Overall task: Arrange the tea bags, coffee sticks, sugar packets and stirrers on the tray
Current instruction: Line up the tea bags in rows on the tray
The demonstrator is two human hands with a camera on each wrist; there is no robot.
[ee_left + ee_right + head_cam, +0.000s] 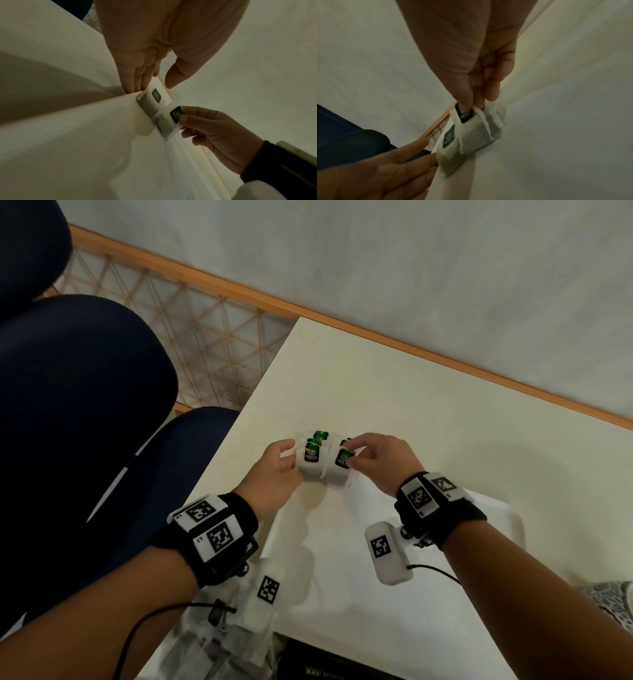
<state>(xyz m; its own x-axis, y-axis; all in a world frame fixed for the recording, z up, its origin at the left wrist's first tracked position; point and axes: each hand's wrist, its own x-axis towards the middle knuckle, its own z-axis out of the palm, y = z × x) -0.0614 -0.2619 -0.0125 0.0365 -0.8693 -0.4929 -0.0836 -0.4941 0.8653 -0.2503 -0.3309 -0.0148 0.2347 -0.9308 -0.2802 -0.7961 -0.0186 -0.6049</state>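
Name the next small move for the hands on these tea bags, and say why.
Probably the right hand should set its pinched tea bag down flush beside the left stack, which the left hand's straight fingers steady, because the two piles sit slightly askew.

head view is looking steeply down from above at the white table (394, 392) and both wrists. the 2 wrist views are sitting very close, low over the surface, facing along the fingers. all 3 views are sharing the tea bags (327, 462) (158, 108) (471, 134).
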